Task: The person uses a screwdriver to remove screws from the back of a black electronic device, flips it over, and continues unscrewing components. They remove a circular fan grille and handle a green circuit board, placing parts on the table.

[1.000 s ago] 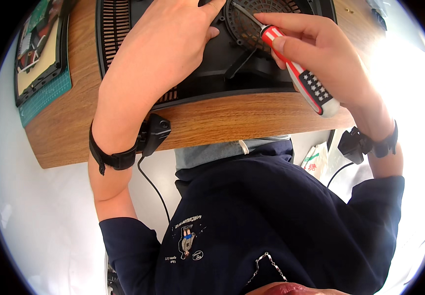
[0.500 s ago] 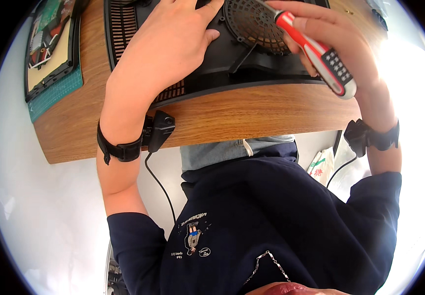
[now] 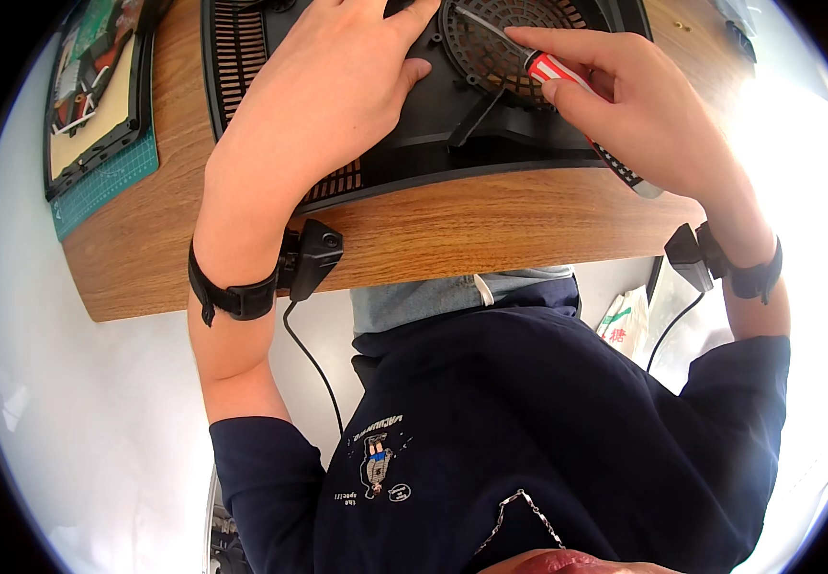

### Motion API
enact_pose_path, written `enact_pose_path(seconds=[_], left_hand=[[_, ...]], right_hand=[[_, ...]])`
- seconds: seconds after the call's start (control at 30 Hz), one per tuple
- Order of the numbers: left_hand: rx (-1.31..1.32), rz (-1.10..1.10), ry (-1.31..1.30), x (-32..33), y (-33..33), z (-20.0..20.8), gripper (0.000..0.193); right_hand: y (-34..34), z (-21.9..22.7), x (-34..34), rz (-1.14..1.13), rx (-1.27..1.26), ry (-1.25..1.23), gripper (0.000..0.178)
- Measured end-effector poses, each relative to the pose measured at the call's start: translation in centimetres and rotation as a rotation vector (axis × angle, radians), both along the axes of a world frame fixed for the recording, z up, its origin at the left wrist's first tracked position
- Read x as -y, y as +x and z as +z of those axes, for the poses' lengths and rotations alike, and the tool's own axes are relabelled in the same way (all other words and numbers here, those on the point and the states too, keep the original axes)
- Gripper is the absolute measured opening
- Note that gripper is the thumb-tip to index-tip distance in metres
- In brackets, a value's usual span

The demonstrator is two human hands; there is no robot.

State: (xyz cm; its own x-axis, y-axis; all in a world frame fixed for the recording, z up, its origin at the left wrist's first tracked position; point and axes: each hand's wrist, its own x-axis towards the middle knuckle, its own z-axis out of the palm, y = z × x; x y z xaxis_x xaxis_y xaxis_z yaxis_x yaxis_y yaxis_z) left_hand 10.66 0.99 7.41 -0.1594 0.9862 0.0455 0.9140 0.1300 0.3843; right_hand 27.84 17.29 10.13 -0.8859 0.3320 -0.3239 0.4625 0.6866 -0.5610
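While the left hand (image 3: 323, 91) lies spread and flat on the black housing (image 3: 452, 124), palm down with fingers extended toward the round grille (image 3: 510, 48), the right hand (image 3: 639, 110) pinches a screwdriver (image 3: 577, 105) between thumb and fingers. The screwdriver has a red and white handle with a dark grip (its metal shaft angles up and left onto the grille, tip at the grille's upper left). The housing rests on the wooden surface (image 3: 491, 230), near its front edge, with slotted vents (image 3: 242, 57) visible at its left side. Both wrists carry black straps (image 3: 237, 297) with a small wired unit. A green cutting mat (image 3: 103, 182) bearing a tray lies at the surface's far left, well apart from the housing.
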Motion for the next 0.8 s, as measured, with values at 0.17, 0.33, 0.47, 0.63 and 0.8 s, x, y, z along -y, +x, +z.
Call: enact_pose_path(seconds=[0.17, 0.33, 0.47, 0.63, 0.8], left_hand=[[-0.05, -0.008, 0.008, 0.0, -0.1, -0.3, 0.044], [-0.052, -0.009, 0.016, -0.1, -0.1, -0.5, 0.044], [-0.049, -0.017, 0.014, -0.1, -0.3, -0.6, 0.044], [-0.04, -0.001, -0.002, -0.2, 0.0, -0.3, 0.044], [-0.055, -0.003, -0.013, -0.2, -0.1, -0.5, 0.044]], right_hand=[[0.1, 0.3, 0.0, 0.057, 0.026, 0.133, 0.045], [0.3, 0.0, 0.0, 0.083, -0.013, 0.183, 0.044], [0.2, 0.3, 0.1, 0.109, -0.016, 0.211, 0.044], [0.2, -0.2, -0.5, 0.213, -0.108, 0.276, 0.045], [0.0, 0.0, -1.0, 0.315, -0.131, 0.347, 0.045]])
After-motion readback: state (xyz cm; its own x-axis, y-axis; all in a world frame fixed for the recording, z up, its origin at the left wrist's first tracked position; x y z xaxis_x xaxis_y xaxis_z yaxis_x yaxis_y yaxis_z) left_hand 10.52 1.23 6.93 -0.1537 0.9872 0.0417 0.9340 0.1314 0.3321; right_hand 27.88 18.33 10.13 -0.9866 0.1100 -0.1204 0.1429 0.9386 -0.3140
